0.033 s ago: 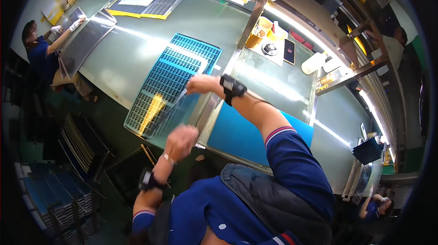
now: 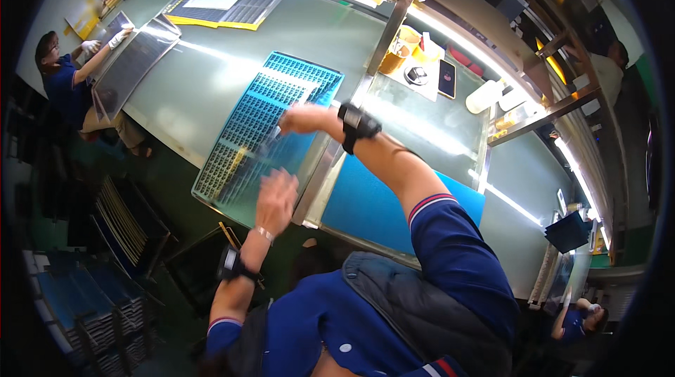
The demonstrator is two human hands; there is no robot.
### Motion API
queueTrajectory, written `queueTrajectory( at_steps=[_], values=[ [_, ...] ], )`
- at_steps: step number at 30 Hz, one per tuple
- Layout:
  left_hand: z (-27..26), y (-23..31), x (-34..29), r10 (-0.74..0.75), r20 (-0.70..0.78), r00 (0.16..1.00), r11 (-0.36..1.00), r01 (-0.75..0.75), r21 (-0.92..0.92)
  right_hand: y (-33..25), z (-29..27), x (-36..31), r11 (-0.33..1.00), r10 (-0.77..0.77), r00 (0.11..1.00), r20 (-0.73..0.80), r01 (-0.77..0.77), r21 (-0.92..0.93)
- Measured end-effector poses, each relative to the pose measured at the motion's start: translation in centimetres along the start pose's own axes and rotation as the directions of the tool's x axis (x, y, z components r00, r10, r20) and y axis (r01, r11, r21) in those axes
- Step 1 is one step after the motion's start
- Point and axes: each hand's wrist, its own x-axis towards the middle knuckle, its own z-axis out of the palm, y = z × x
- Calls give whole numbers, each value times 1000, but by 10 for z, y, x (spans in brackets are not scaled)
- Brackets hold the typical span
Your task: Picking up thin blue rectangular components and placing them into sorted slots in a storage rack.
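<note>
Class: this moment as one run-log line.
left hand: at near edge of blue panel; right hand: over blue panel, grip unclear; blue panel: on bench; co-worker: holding grey sheet

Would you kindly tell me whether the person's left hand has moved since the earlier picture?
Yes: the left hand has moved up the picture, toward the far end of the blue patterned panel, which has stayed put.

1. Panel [image 2: 256, 111]: turquoise-blue, covered with a regular grid of small dark marks.
2. Flat sheet [image 2: 380, 201]: plain bright blue.
3. Right sleeve [image 2: 457, 257]: navy blue, its cuff striped red and white.
4. The 2 wrist straps [image 2: 360, 128]: black.
5. Vest [image 2: 415, 300]: dark grey.
6. Tabletop [image 2: 337, 33]: pale grey-green.
7. Far panel [image 2: 225, 16]: dark grey, bordered in yellow.
8. Co-worker's gloves [image 2: 118, 38]: white.
</note>
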Motion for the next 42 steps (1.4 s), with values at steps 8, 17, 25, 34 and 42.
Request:
queueTrajectory(
  at_steps=[8, 17, 25, 34, 42],
  values=[
    [24, -83, 18, -461, -258, 849, 597, 511, 619, -105, -124, -48, 977, -210, 568, -795, 98, -188],
    [-4, 6, -51, -390, 525, 756, -556, 261, -789, -204, 107, -255, 897, 290, 436, -852, -434, 83],
    [20, 25, -42, -533, 710, 461, 47, 854, -519, -279, 224, -374, 332, 743, 70, -666, -902, 276],
    [28, 18, 19, -313, 569, 761, 580, 627, -520, -267, 237, -501, -213, 941, -206, 270, 262, 941],
    [63, 7, 52, 4, 345, 939, 989, 47, -140, -171, 225, -549, 173, 854, -429, -295, -301, 938]
  ],
)
